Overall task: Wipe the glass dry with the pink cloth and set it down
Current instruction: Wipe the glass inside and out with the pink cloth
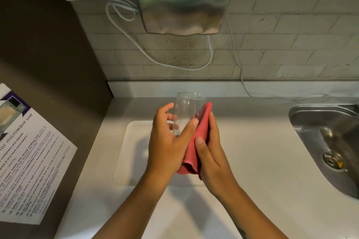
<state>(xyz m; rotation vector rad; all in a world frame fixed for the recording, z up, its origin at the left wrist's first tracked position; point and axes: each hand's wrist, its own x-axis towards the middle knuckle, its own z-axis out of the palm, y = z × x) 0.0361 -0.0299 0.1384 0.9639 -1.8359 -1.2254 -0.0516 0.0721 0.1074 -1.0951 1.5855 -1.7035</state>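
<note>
A clear drinking glass [189, 106] is held upright above the white counter, mouth up. My left hand [168, 141] wraps its lower part, thumb across the front. The pink cloth [196, 145] lies against the glass's right side and hangs down between my palms. My right hand [210, 153] presses the cloth against the glass from the right, its thumb on the cloth's front. The base of the glass is hidden by my fingers.
A white tray [126, 153] lies on the counter under my hands. A steel sink [330, 141] is at the right. A steel hand dryer [183, 0] with white cables hangs on the tiled wall. A microwave notice [29, 153] is stuck on the dark surface at left.
</note>
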